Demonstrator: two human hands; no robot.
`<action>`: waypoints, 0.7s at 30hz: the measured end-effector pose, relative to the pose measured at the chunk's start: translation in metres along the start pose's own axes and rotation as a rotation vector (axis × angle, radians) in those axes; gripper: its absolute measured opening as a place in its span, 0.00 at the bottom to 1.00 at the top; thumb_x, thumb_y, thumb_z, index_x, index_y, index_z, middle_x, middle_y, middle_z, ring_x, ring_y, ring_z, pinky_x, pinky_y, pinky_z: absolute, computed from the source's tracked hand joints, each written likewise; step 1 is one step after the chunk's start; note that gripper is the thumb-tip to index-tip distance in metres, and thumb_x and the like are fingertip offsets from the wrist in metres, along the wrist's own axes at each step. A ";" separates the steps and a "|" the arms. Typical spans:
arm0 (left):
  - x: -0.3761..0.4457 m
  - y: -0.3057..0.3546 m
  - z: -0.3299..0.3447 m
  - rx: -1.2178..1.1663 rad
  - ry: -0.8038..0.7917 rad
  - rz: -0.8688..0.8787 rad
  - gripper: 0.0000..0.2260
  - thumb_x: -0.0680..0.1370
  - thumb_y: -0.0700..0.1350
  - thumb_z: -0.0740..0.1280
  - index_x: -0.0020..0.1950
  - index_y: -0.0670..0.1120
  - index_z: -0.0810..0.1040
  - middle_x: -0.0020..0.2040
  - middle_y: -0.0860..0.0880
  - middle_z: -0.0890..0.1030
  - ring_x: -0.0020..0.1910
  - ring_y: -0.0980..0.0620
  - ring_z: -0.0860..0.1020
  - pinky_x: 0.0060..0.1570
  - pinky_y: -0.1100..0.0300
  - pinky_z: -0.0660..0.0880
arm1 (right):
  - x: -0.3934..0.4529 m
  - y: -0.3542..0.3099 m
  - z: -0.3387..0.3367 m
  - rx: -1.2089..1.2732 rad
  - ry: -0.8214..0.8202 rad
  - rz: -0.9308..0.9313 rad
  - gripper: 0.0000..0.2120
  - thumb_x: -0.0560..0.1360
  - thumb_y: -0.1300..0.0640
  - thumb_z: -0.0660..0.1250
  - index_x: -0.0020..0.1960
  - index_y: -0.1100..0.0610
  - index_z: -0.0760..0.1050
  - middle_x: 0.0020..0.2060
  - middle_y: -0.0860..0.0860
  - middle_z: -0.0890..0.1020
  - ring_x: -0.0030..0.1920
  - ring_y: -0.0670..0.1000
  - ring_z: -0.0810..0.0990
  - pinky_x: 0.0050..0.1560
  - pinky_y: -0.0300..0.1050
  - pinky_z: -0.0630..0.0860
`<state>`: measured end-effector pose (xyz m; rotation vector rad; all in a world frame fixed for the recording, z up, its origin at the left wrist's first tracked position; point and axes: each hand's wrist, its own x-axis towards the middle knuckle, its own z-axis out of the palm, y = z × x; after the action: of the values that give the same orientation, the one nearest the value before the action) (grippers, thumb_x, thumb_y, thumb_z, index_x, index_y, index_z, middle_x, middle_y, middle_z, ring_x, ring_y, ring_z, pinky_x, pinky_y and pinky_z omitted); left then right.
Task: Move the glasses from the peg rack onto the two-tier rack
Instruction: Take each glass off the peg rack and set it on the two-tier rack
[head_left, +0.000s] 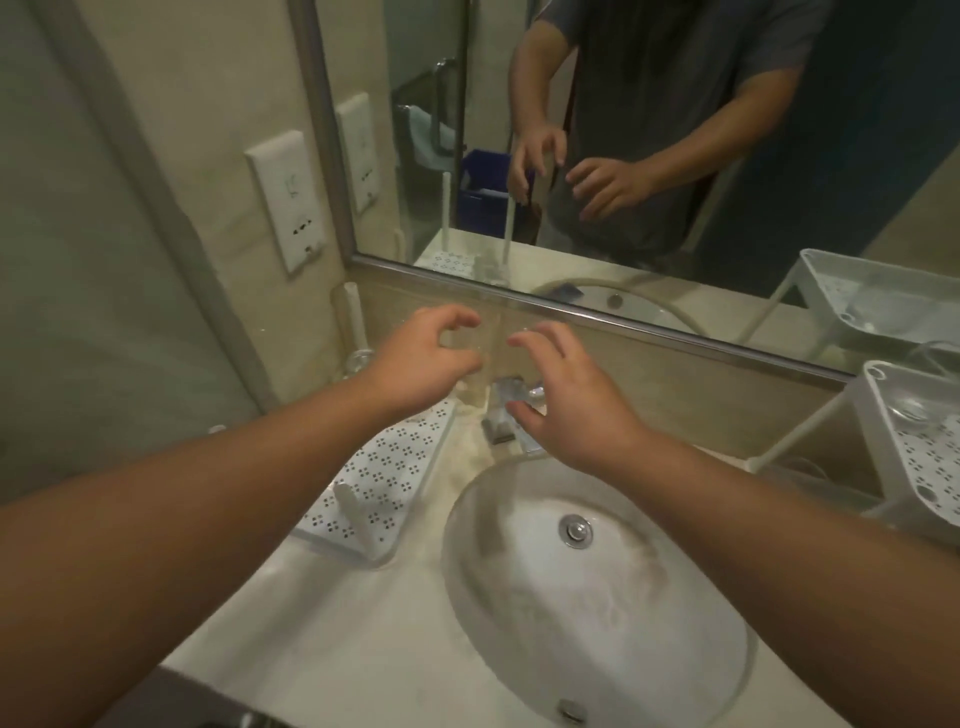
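At the left of the frame, on the wall, there is a white socket plate (287, 200). Below it, in the lower left part, the peg rack (382, 475) lies on the pale counter (332, 649); it is a white tray with small dotted holes and some upright pegs. One peg at the back left carries a clear glass (355, 332) turned upside down over it.

In the middle of the frame, the left hand (421, 361) reaches forward with the fingers curled and apart. They curve around a second transparent glass (475, 353) at the far corner of the peg rack. This glass is blurred, so I cannot tell if the fingers really touch it. Just to the right, the right hand (566, 400) is spread, the fingers apart, holding nothing, above the tap (506, 410). Below the hands is the oval sink (467, 571) with its drain.

At the right edge stands the two-tier rack (883, 431), white, and some clear glassware already lies in its tray. The mirror (649, 130) in the upper part reflects the hands and both racks.
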<state>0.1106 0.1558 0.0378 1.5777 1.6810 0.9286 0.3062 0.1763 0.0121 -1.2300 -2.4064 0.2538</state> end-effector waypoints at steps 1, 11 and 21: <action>-0.001 -0.008 -0.008 -0.052 0.022 -0.030 0.19 0.76 0.42 0.71 0.66 0.51 0.77 0.64 0.50 0.77 0.56 0.52 0.79 0.54 0.57 0.77 | 0.005 -0.005 0.006 0.013 -0.004 -0.004 0.28 0.72 0.53 0.73 0.69 0.49 0.67 0.67 0.51 0.68 0.54 0.56 0.77 0.52 0.50 0.77; -0.003 -0.083 -0.065 -0.273 0.158 -0.239 0.11 0.76 0.42 0.69 0.57 0.53 0.81 0.53 0.55 0.81 0.51 0.57 0.78 0.45 0.59 0.72 | 0.054 -0.036 0.083 0.059 -0.122 0.041 0.24 0.73 0.52 0.71 0.68 0.49 0.69 0.61 0.50 0.74 0.59 0.53 0.75 0.56 0.47 0.73; 0.000 -0.120 -0.063 -0.285 0.130 -0.419 0.19 0.77 0.42 0.67 0.69 0.52 0.74 0.53 0.53 0.78 0.40 0.54 0.78 0.37 0.59 0.75 | 0.104 -0.036 0.152 0.000 -0.338 0.152 0.33 0.72 0.49 0.72 0.74 0.50 0.64 0.69 0.53 0.70 0.66 0.56 0.73 0.59 0.48 0.71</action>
<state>-0.0075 0.1484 -0.0292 0.9486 1.7827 1.0080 0.1577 0.2435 -0.0817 -1.4721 -2.5909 0.5473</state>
